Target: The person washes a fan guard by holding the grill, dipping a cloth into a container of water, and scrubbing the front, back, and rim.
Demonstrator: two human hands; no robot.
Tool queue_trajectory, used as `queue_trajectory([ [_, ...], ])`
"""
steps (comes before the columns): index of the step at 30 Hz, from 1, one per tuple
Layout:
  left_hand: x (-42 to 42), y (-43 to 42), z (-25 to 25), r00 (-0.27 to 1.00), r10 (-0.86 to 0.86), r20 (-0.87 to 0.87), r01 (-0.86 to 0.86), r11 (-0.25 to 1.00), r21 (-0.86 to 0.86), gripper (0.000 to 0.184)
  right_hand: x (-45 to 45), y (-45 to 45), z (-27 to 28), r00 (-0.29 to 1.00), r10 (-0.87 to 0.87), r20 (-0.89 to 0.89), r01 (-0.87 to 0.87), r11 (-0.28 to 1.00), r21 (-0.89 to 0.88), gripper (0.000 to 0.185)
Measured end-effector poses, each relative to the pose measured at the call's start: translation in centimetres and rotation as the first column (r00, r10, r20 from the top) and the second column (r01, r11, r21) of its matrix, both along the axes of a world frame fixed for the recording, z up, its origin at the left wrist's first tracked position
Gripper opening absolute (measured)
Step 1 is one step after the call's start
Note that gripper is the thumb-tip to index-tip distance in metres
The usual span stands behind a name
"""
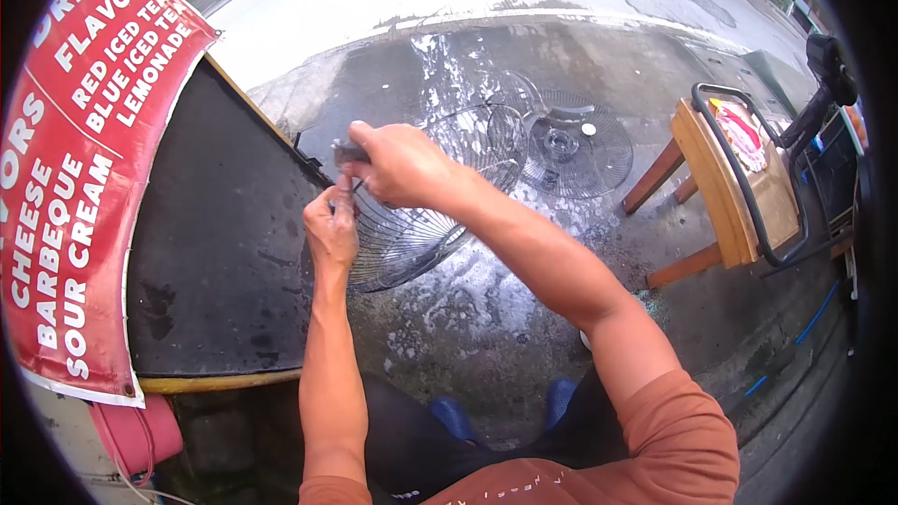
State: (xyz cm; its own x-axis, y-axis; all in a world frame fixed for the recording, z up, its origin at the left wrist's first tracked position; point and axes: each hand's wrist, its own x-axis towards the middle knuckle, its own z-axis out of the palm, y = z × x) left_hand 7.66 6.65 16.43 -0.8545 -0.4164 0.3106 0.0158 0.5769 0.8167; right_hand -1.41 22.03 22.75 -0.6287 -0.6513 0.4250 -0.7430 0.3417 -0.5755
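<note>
A wire fan grille (412,234) stands tilted in front of me, wet and partly hidden behind my arms. My left hand (332,232) is closed at its left edge, fingers pinched on the grille. Just above, my right hand (404,168) is closed around a small dark grey scrubbing pad (350,151), with white suds on it. The pad is close against my left fingertips; exactly where it touches the grille is hidden. A second round fan grille (599,164) lies flat on the wet ground beyond, with a small white round piece on it.
At left is a black board (220,234) with a red lettered banner (94,131). A wooden stool (711,196) with a black metal frame and a red-and-white packet stands at right. Soapy water covers the concrete (468,309). A pink container (150,435) sits at lower left.
</note>
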Motion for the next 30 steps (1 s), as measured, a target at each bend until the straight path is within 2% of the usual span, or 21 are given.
queue_trajectory([
  [2,-0.3,-1.4,-1.8,0.998,0.035,-0.052,-0.034,0.999,0.025,0.063,0.6,-1.4,-1.5,0.988,0.06,-0.145,-0.071,0.995,-0.073,0.024],
  [4,-0.4,-3.3,-4.0,0.989,0.006,-0.15,-0.005,1.0,0.004,0.06,2.1,-2.7,-4.2,0.919,0.012,-0.395,-0.053,0.994,-0.094,0.025],
  [5,-1.5,-5.3,-6.9,0.961,-0.025,-0.277,0.065,0.989,0.136,0.059,2.3,-3.0,-4.9,0.879,0.088,-0.468,-0.115,0.993,-0.029,0.029],
  [8,-0.4,-4.7,-4.6,0.958,-0.008,-0.287,-0.022,0.995,-0.101,0.058,2.2,-3.1,-6.2,0.681,0.196,-0.706,-0.222,0.973,0.057,0.029],
  [9,-0.3,-4.3,-4.0,0.967,0.04,-0.253,-0.065,0.994,-0.089,0.064,1.9,-3.1,-6.2,0.691,0.232,-0.685,-0.185,0.972,0.143,0.027],
  [12,-0.7,-3.6,-3.3,0.973,0.207,-0.107,-0.207,0.978,0.006,0.07,0.2,-2.3,-5.9,0.769,0.233,-0.596,-0.197,0.972,0.126,0.02],
  [14,-1.1,-3.9,-3.3,0.96,0.278,-0.045,-0.279,0.96,-0.024,0.077,-1.4,-1.7,-6.4,0.791,0.103,-0.603,-0.19,0.978,-0.082,0.012],
  [16,-1.1,-4.0,-3.1,0.953,0.301,-0.024,-0.301,0.952,-0.048,0.078,-3.3,-0.9,-6.5,0.831,0.018,-0.556,-0.107,0.986,-0.128,0.009],
  [18,-1.1,-4.0,-3.2,0.947,0.32,-0.03,-0.32,0.947,0.011,0.079,-5.3,0.3,-6.3,0.853,-0.101,-0.512,-0.006,0.979,-0.204,0.006],
  [19,-1.0,-4.4,-3.4,0.945,0.327,-0.03,-0.325,0.944,0.055,0.078,-6.5,0.9,-6.8,0.85,-0.186,-0.493,0.065,0.965,-0.252,0.011],
  [20,-0.9,-4.8,-3.4,0.942,0.334,-0.033,-0.33,0.939,0.097,0.078,-7.9,1.3,-7.3,0.847,-0.242,-0.474,0.126,0.957,-0.262,0.023],
  [22,-0.5,-4.6,-2.7,0.95,0.307,-0.061,-0.303,0.95,0.072,0.075,-10.0,2.6,-8.0,0.864,-0.29,-0.412,0.197,0.947,-0.255,0.026],
  [26,-0.9,-4.2,-2.4,0.953,0.287,-0.093,-0.288,0.958,0.006,0.072,-11.5,1.5,-9.6,0.848,-0.396,-0.352,0.243,0.881,-0.406,0.028],
  [30,-0.4,-5.6,-3.3,0.936,0.348,-0.047,-0.342,0.934,0.103,0.071,-11.2,-0.2,-11.2,0.821,-0.513,-0.252,0.323,0.78,-0.536,0.027],
])
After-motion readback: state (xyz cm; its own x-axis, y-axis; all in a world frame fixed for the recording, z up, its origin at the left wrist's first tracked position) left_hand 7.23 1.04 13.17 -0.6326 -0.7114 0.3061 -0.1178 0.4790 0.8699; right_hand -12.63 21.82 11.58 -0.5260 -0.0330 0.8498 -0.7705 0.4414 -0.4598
